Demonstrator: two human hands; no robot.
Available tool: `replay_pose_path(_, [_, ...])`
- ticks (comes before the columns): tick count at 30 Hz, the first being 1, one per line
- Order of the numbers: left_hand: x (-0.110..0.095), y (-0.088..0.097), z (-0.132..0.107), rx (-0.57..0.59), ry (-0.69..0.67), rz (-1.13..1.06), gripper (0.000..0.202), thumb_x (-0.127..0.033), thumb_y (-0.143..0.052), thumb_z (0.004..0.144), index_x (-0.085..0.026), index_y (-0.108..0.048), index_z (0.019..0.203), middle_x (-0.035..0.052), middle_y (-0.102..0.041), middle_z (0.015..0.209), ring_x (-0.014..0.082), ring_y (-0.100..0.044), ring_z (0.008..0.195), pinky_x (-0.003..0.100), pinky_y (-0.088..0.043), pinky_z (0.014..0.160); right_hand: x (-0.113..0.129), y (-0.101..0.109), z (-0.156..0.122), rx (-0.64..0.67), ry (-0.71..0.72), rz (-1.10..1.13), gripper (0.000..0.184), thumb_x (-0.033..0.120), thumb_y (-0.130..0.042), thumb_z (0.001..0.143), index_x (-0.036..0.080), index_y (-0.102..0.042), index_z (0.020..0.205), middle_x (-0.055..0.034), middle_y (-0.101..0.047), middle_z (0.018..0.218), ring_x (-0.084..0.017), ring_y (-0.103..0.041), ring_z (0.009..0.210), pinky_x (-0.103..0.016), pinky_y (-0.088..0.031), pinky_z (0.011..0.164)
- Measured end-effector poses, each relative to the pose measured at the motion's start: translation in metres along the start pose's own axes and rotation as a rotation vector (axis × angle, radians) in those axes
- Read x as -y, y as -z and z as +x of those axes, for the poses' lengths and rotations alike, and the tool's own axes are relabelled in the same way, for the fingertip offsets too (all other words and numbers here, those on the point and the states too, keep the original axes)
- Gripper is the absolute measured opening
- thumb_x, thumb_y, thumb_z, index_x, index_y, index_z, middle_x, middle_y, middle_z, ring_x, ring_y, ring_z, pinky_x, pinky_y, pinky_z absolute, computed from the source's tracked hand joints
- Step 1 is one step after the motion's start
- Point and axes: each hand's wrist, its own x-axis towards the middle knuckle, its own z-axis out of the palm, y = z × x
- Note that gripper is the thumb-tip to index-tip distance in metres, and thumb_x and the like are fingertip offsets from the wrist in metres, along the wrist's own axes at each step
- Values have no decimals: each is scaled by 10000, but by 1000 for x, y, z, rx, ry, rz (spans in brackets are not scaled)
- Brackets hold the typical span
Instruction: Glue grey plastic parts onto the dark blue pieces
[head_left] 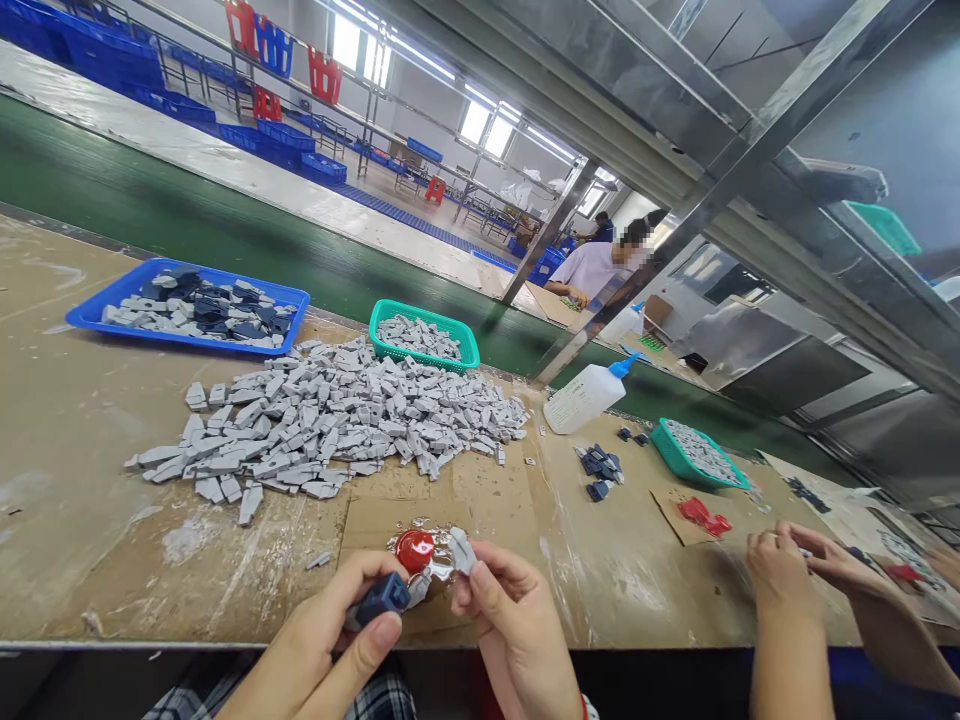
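Note:
My left hand is closed around a dark navy plastic block with a square socket in its end. Between the thumb and fingers of my right hand is a light grey plastic piece, held a little above the table. Just past both hands, a round red object sits in a shiny clear puddle on a cardboard sheet. Another grey piece lies at the puddle's near edge, partly hidden by my left hand. Beyond the cardboard spreads a large heap of grey pieces.
A blue tray of navy and grey parts and a green basket stand behind the heap. A white bottle with a blue cap stands tilted near navy parts. At right, a co-worker's hands work beside another green basket.

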Motion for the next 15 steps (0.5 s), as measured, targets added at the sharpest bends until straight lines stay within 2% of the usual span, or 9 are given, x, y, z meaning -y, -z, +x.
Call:
replay_pose_path(3, [2,-3,3,46,-25,60,404,-566,-405,947,-338,-456,1277,-3,-529,1340,208,-452,1279,269,-356,1096,-1,-2,-9,8,198,-183,124,275,-788,778,269,-791,901,-16,-674,745,-111,-655,634,-198,-546,593])
replay_pose_path(5, [4,-5,4,57,-39,75,410,-556,-413,948,-352,-436,1303,-6,-510,1376,209,-447,1288,278,-361,1096,-3,-1,-15,11,348,-351,170,214,-754,808,291,-779,958,-26,-690,814,-131,-667,716,-211,-546,630])
replay_pose_path(9, [-1,-9,5,67,-116,51,390,-550,-469,932,-323,-479,1250,1,-595,1213,186,-565,1101,210,-444,935,-8,-4,-24,1,516,-480,249,150,-721,830,319,-754,1010,-20,-690,843,-139,-657,742,-229,-535,641])
replay_pose_path(13, [-10,-12,8,25,-153,52,286,-534,-504,926,-297,-547,1080,-31,-608,1011,146,-581,962,176,-437,846,-16,-11,-26,-46,650,-548,294,91,-698,829,305,-740,1026,-20,-680,838,-131,-645,686,-217,-510,579])
replay_pose_path(15, [-15,-15,10,-19,-183,106,216,-486,-515,934,-281,-574,969,-47,-607,905,126,-584,868,170,-427,779,-22,-14,-27,-83,717,-591,263,67,-695,822,277,-749,973,-21,-668,794,-124,-629,634,-205,-487,531])
